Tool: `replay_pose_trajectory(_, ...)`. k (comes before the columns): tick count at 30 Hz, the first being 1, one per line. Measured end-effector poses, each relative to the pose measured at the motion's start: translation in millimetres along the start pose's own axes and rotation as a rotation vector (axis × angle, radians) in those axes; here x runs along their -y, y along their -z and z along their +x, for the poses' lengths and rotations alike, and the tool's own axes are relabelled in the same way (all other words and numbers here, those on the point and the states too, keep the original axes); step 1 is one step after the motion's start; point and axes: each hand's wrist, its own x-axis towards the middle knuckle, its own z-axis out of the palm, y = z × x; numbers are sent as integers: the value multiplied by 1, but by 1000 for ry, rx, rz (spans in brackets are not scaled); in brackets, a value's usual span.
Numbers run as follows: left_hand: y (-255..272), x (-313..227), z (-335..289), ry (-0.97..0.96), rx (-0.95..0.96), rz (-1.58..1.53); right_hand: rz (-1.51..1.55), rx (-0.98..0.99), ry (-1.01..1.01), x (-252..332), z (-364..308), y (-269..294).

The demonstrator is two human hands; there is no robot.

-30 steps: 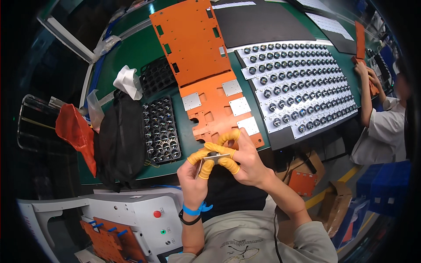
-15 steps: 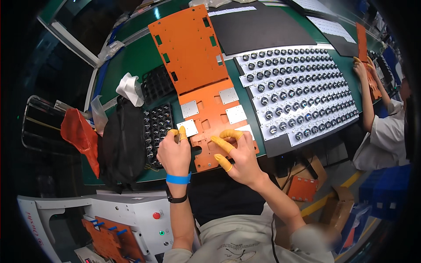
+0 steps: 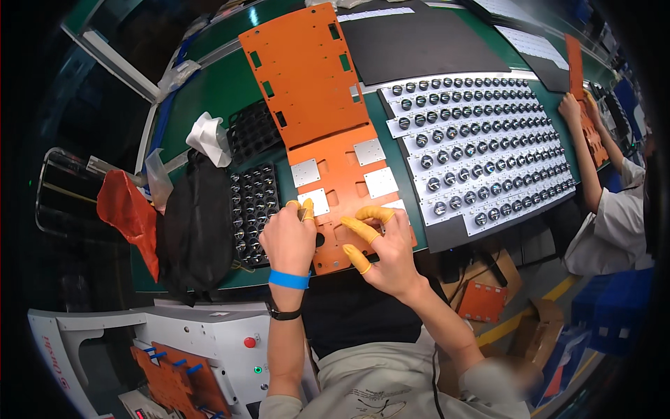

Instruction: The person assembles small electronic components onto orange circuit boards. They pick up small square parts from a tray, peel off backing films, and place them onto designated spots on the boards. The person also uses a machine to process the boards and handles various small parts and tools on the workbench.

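Observation:
An orange fixture lies in front of me, its flat base [image 3: 341,174] on the table and its slotted upper panel [image 3: 300,73] extending away from me. Square white plates sit on the base, among them a far left plate [image 3: 305,173], a far right plate [image 3: 369,151] and a middle right plate [image 3: 381,183]. My left hand [image 3: 289,236], in yellow finger cots, is closed beside the near left plate [image 3: 317,201]; whatever its fingertips pinch is too small to make out. Over the near right of the base, my right hand [image 3: 387,257] has its fingers apart, partly covering another white plate [image 3: 396,205].
Right of the fixture, white strips with black round parts [image 3: 481,150] lie in rows on black board. At left are a black tray of round parts [image 3: 252,209], a black bag [image 3: 195,223] and a red bag [image 3: 129,216]. A co-worker [image 3: 607,216] handles another orange fixture at far right.
My left hand has shifted slightly right and away from me, closer to the near left plate. My right hand keeps nearly the same spread pose. The view has shifted a little.

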Motion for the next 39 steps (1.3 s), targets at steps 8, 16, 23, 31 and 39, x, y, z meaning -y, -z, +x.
replay_pose_trajectory(8,8,7,-3,-98,-62,-25,-59,-2,2,5,5,-3)
replay_pose_trajectory(16,25,64,-74,66,-235,-1165,17,123,65,27,23,-17)
replay_pose_trajectory(23,37,117,-117,207,-267,-1407,32,285,212,67,52,-108)
replay_pose_trajectory(31,54,148,-139,119,-338,-1239,-277,337,165,83,62,-157)
replay_pose_trajectory(39,48,134,-119,77,-225,-1735,-189,322,30,100,68,-123)
